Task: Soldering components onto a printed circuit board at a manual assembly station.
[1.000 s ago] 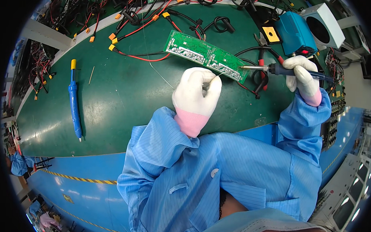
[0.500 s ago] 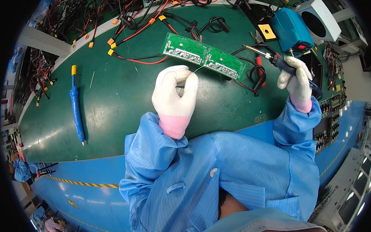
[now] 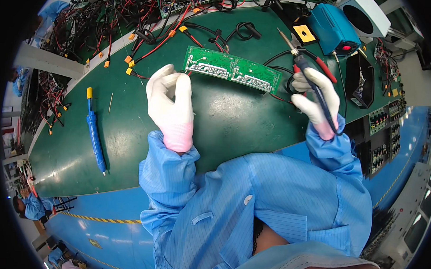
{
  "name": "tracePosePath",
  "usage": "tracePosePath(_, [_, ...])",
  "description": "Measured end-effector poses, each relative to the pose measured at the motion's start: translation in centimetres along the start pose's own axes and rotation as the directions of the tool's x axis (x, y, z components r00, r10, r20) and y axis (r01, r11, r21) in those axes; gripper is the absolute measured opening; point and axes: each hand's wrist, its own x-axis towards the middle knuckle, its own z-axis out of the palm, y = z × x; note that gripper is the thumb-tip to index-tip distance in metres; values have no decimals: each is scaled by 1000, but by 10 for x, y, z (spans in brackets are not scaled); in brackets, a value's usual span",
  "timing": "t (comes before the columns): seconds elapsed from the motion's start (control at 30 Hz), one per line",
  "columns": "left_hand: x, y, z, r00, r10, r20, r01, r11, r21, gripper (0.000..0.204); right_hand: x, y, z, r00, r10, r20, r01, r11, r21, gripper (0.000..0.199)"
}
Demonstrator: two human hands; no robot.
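Note:
A long green circuit board [image 3: 233,69] with silvery solder areas lies tilted on the table in front of me. My left hand [image 3: 171,100], in a white glove with a pink cuff, is beside the board's left end. Its fingers are curled with the thumb drawn in; whatever sits between the fingertips is hidden, and contact with the board is unclear. In my gloved right hand [image 3: 319,99] is a soldering iron [image 3: 313,83], held like a pen to the right of the board. The iron's tip points up and away, clear of the board.
On the left of the green table [image 3: 138,165] lie a blue desoldering pump [image 3: 95,139] and a thin stick [image 3: 110,103]. A teal soldering station [image 3: 333,32], yellow sponge [image 3: 303,33], red-handled pliers [image 3: 326,69] and black tray [image 3: 360,80] are right. Cables with yellow connectors [image 3: 129,71] crowd the back.
My left hand has moved left, from the board's front edge to its left end; the thin solder wire at its fingertips no longer shows. The soldering iron has swung more upright, its tip farther back.

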Motion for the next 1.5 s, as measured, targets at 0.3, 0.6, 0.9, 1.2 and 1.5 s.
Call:
tracePosePath(0.3, [8, 4, 2, 974, -176, 140, 203, 958, -205, 14, -4, 10, 27, 999, -33, -41, 29, 996, -79, 59])
tracePosePath(0.6, [3, 13, 0, 964, -220, 152, 254, 933, -257, 10, -6, 15, 29, 999, -44, -24, 42, 997, -70, 66])
tracePosePath(0.9, [-12, 31, -8, 964, -239, 113, 259, 938, -230, 8, -9, 19, 27, 995, 24, -99, -24, 1000, -4, 61])
tracePosePath(1.2, [-32, 41, -12, 980, -174, 99, 194, 948, -252, 9, -15, 27, 26, 989, 69, -128, -50, 988, 148, 63])
tracePosePath(1.5, [-41, 47, -15, 976, -177, 125, 208, 928, -310, 12, -15, 31, 23, 987, 60, -152, -34, 985, 168, 63])
